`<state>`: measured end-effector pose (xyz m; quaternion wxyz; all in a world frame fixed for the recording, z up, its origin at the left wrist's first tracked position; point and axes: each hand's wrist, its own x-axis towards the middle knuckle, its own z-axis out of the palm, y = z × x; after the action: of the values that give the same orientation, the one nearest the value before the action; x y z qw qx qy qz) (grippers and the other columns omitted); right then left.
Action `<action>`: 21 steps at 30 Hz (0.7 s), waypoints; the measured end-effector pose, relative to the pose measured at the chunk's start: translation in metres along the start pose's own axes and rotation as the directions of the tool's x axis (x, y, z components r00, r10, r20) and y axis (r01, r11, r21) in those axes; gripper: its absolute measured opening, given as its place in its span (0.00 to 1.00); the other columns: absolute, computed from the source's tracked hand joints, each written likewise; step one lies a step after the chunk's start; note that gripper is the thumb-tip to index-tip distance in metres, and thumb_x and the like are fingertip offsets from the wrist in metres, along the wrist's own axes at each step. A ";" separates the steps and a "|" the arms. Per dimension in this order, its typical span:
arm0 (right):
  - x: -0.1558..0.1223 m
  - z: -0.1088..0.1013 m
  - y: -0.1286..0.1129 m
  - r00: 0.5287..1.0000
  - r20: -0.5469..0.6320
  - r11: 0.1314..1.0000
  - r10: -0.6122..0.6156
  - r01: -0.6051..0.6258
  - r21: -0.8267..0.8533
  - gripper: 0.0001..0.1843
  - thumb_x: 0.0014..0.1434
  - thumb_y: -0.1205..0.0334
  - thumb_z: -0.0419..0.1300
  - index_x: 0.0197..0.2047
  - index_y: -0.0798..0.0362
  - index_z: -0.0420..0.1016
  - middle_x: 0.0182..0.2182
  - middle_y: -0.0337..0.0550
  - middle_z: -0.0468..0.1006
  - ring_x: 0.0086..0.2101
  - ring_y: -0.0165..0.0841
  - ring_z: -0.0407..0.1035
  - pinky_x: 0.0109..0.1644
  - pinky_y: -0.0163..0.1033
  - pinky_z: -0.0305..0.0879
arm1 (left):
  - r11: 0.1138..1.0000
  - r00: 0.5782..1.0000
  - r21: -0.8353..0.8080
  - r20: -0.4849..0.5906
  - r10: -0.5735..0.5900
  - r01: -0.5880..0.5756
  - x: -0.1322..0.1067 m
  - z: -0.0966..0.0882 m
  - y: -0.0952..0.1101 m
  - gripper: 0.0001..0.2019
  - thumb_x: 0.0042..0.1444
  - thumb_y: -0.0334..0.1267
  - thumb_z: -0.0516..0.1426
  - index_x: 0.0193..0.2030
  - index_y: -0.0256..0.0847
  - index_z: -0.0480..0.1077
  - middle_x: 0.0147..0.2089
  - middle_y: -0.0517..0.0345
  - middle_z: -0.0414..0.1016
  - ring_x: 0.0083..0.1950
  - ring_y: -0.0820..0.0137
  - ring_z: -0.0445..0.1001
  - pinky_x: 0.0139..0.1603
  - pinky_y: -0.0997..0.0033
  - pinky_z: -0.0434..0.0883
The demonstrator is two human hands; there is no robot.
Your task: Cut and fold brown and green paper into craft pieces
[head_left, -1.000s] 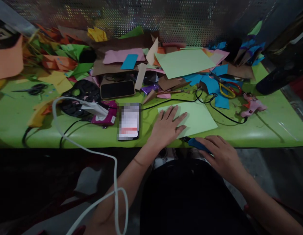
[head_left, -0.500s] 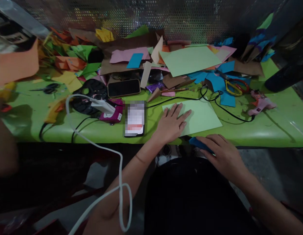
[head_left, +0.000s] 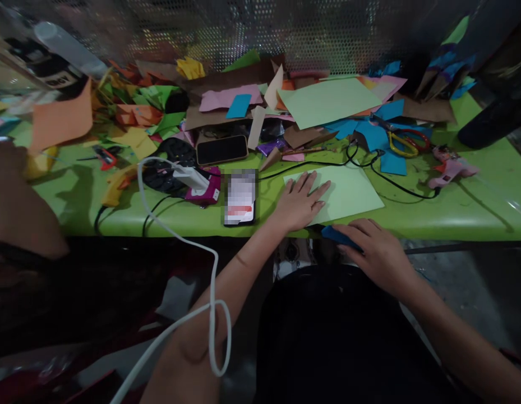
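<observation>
My left hand (head_left: 301, 201) lies flat with its fingers spread on a pale green sheet of paper (head_left: 348, 191) near the table's front edge. To its right, at the edge, my right hand (head_left: 372, 247) is closed around a small blue object (head_left: 339, 235). The object's dark end reaches under the sheet's near border, and my fingers cover part of it, so its kind is unclear. Just left of my left hand stands a phone (head_left: 240, 197) with a lit, blurred screen.
A white cable (head_left: 213, 269) loops across my left forearm from a magenta power block (head_left: 204, 191). Glue guns, yellow (head_left: 117, 186) and pink (head_left: 451, 171), flank the sheet. Scissors (head_left: 405, 143) and paper scraps lie behind. A person's arm (head_left: 20, 207) is at left.
The view has shifted, moving most things on the left rightward. The other person's arm reaches further in, and a red tool now lies by the black scissors. My hands keep their places on the sheet and object.
</observation>
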<state>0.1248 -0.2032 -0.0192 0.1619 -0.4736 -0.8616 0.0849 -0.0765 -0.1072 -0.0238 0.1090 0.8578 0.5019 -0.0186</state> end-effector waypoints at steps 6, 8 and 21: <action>0.005 0.005 -0.004 1.000 -0.007 1.000 -0.007 0.007 0.022 0.19 0.63 0.62 0.56 0.57 0.51 0.71 0.43 0.50 0.76 0.44 0.44 0.70 0.45 0.48 0.70 | 1.000 1.000 0.001 0.010 0.000 0.000 0.001 0.001 0.000 0.27 0.68 0.46 0.41 0.73 0.53 0.42 0.77 0.57 0.35 0.76 0.57 0.35 0.72 0.45 0.43; 0.006 0.007 -0.005 1.000 -0.010 0.999 -0.011 0.011 0.031 0.19 0.63 0.62 0.56 0.57 0.51 0.71 0.43 0.50 0.76 0.44 0.43 0.70 0.45 0.48 0.69 | 1.000 1.000 0.007 0.004 0.005 -0.005 0.001 0.001 -0.001 0.27 0.68 0.46 0.41 0.73 0.53 0.42 0.77 0.56 0.35 0.76 0.57 0.36 0.72 0.46 0.43; 0.002 0.007 -0.012 0.995 0.055 0.985 -0.087 0.078 0.151 0.17 0.61 0.66 0.59 0.54 0.50 0.73 0.42 0.47 0.76 0.43 0.39 0.70 0.45 0.44 0.69 | 0.998 0.997 0.066 -0.069 0.027 -0.023 0.000 0.005 -0.002 0.27 0.68 0.47 0.42 0.73 0.53 0.45 0.76 0.55 0.40 0.76 0.58 0.41 0.71 0.46 0.47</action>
<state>0.1113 -0.2076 -0.0218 0.1734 -0.4214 -0.8762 0.1568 -0.0783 -0.1071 -0.0288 0.0633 0.8673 0.4937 -0.0036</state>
